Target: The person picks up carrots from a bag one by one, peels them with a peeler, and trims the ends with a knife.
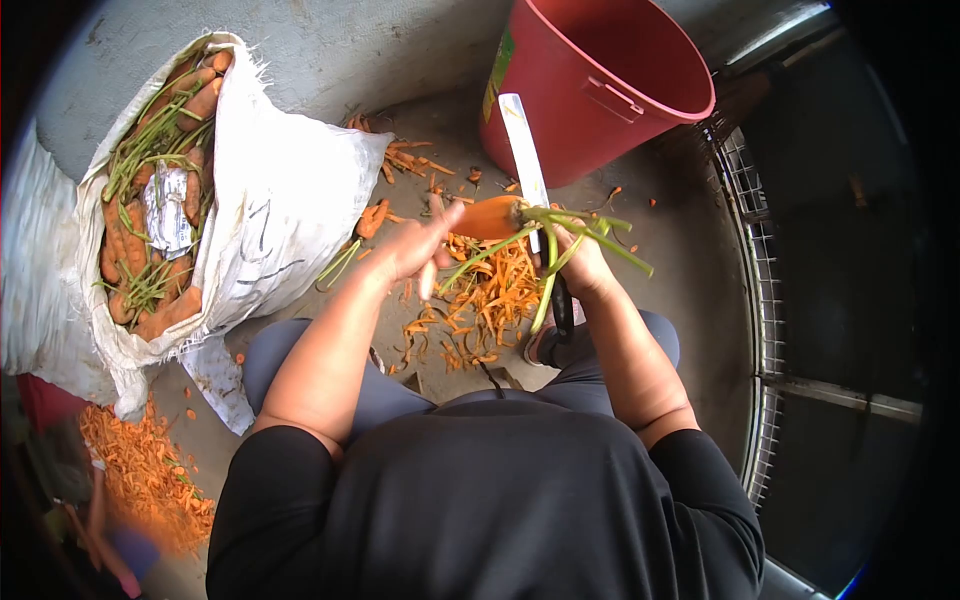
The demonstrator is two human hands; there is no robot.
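My left hand is at the narrow end of an orange carrot, its fingertips against it and some fingers spread. Long green stems still grow from the carrot's crown and fall across my right hand. That hand is closed around the black handle of a large knife. Upward from it runs the pale blade, passing behind the carrot's crown. Orange peelings lie in a heap on the floor beneath both hands.
A white sack full of carrots with stems leans at the left. Beyond my hands stands a red bucket. More peelings lie at lower left beside another person. A wire grille borders the right side.
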